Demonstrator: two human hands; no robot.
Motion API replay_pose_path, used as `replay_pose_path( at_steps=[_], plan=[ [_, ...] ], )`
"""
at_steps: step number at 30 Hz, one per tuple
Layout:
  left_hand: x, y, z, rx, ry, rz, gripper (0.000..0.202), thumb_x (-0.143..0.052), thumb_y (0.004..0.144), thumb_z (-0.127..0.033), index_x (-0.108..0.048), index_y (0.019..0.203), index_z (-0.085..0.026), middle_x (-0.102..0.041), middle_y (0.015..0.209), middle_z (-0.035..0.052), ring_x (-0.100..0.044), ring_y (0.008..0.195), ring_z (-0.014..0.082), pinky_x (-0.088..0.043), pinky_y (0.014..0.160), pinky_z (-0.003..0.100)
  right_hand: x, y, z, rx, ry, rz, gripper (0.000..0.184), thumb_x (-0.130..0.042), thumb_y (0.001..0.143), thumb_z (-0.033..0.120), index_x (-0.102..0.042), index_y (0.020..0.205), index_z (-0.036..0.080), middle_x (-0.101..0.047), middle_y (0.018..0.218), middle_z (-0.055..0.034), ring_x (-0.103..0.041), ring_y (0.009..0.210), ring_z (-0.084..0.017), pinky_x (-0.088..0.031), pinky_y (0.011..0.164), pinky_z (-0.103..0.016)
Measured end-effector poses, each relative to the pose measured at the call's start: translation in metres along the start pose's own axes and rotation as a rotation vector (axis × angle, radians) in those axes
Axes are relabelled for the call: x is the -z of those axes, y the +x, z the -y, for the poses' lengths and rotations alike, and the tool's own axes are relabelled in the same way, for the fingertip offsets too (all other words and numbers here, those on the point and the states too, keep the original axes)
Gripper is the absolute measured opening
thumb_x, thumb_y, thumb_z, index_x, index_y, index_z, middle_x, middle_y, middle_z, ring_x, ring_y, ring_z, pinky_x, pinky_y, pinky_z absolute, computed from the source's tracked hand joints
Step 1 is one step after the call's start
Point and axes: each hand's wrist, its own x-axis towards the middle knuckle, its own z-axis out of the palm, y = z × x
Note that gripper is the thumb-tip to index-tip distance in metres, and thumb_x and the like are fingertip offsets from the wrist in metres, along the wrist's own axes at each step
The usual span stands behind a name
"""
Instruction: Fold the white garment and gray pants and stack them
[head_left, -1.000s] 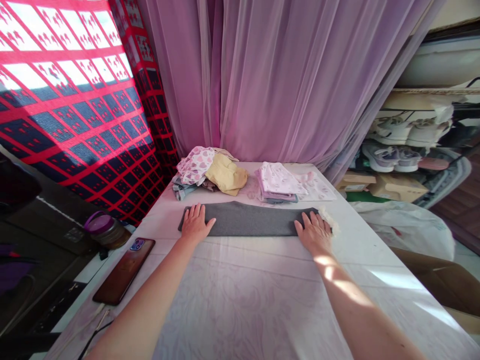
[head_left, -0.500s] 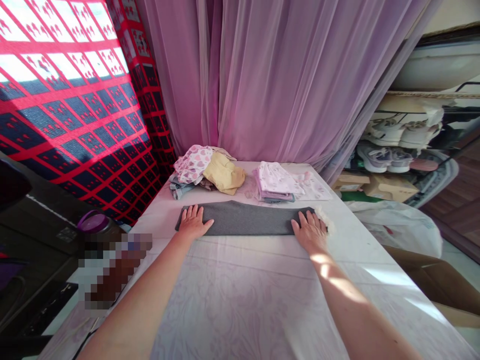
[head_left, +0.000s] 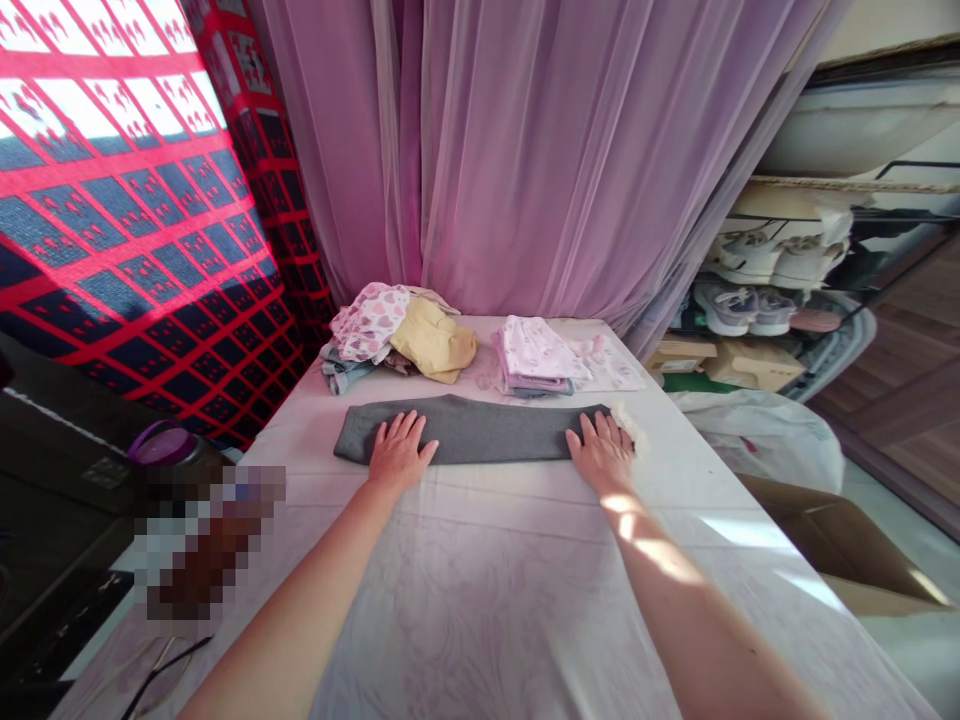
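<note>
A pair of dark grey pants (head_left: 487, 432), folded lengthwise into a long strip, lies flat across the table (head_left: 495, 560). White fluffy trim (head_left: 628, 430) shows at its right end. My left hand (head_left: 401, 450) rests palm down on the left part of the strip, fingers spread. Near the fluffy end, my right hand (head_left: 602, 450) lies flat on the cloth, fingers apart. Behind the strip, a loose heap holds a heart-print garment (head_left: 371, 320) and a yellow garment (head_left: 435, 340). To its right sits a stack of folded pink clothes (head_left: 536, 352).
Purple curtains (head_left: 510, 150) hang behind the table. A red and black patterned cloth (head_left: 150, 220) covers the left side. On the right are a rack with shoes (head_left: 750, 305), a plastic bag (head_left: 765, 440) and an open cardboard box (head_left: 840, 540). A purple-lidded container (head_left: 161, 445) stands left.
My left hand has slid inward along the grey pants, away from their left end. My right hand stays near the fluffy end. The whole view has shifted slightly.
</note>
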Motion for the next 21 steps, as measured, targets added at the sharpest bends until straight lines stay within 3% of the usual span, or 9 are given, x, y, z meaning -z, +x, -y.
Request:
replay_pose_path(
  at_steps=[7,11,17,21],
  plan=[
    [0.0,-0.003,0.002,-0.03,0.017,-0.03,0.074,-0.036,0.091,-0.065,-0.042,0.148,-0.017,-0.036,0.157,0.0116,-0.03,0.146,0.0314,-0.023,0.118,0.054,0.0,-0.005,-0.002,0.072,0.104,-0.128,0.05,-0.034,0.098,0.036,-0.057,0.136,0.013,-0.052,0.144,-0.0158,-0.043,0.135,-0.029,-0.029,0.112,-0.049],
    [-0.003,-0.003,0.001,-0.035,0.025,-0.042,0.075,-0.038,0.09,-0.066,-0.042,0.148,-0.019,-0.036,0.158,0.0106,-0.029,0.146,0.0314,-0.023,0.118,0.054,0.009,-0.019,0.023,0.218,0.212,-0.178,0.048,-0.034,0.099,0.035,-0.053,0.14,0.02,-0.049,0.148,-0.0119,-0.04,0.139,-0.027,-0.025,0.114,-0.052],
    [-0.002,-0.003,0.0,-0.022,0.029,-0.027,0.075,-0.039,0.09,-0.066,-0.041,0.149,-0.02,-0.035,0.158,0.0109,-0.028,0.146,0.0316,-0.021,0.118,0.053,0.04,-0.051,0.098,0.621,0.252,0.19,0.05,-0.032,0.101,0.042,-0.043,0.148,0.031,-0.035,0.158,-0.0052,-0.028,0.146,-0.025,-0.019,0.118,-0.052],
    [-0.002,-0.003,0.0,-0.027,0.031,-0.03,0.074,-0.039,0.09,-0.065,-0.04,0.149,-0.02,-0.035,0.158,0.0112,-0.028,0.146,0.0322,-0.019,0.118,0.054,0.048,-0.06,0.107,0.62,0.253,0.299,0.052,-0.03,0.101,0.045,-0.041,0.15,0.029,-0.031,0.16,-0.006,-0.025,0.148,-0.025,-0.019,0.118,-0.053]
  ],
)
